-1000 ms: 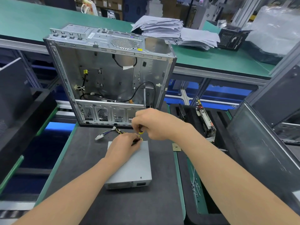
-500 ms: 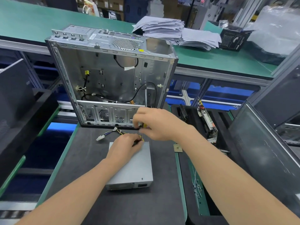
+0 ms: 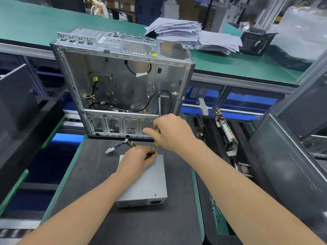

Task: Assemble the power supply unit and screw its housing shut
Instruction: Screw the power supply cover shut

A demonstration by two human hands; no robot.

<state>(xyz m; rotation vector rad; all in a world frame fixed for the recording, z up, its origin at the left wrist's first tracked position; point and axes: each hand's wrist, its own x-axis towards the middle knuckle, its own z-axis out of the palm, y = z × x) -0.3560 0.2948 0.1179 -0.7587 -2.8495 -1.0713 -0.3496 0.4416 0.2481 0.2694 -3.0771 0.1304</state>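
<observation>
In the head view, the power supply unit (image 3: 146, 181) is laid flat on the dark mat (image 3: 99, 174) before the open case (image 3: 122, 82), its wire bundle (image 3: 122, 145) is gripped at the far edge by the curled left hand (image 3: 136, 160), and a yellow wire (image 3: 155, 143) just above is pinched by the right hand (image 3: 173, 133).

upper frame: green bench (image 3: 31, 22), paper stacks (image 3: 177, 30) | upper right: plastic bag (image 3: 300, 32) | middle right: aluminium rail (image 3: 238, 82), blue panels (image 3: 247, 101) beneath | lower centre: dark grey mat (image 3: 99, 174)

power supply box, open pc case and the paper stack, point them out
power supply box (image 3: 148, 183), head view, bare top panel
open pc case (image 3: 127, 96), head view, inner side wall
paper stack (image 3: 177, 30), head view, top sheet
</observation>
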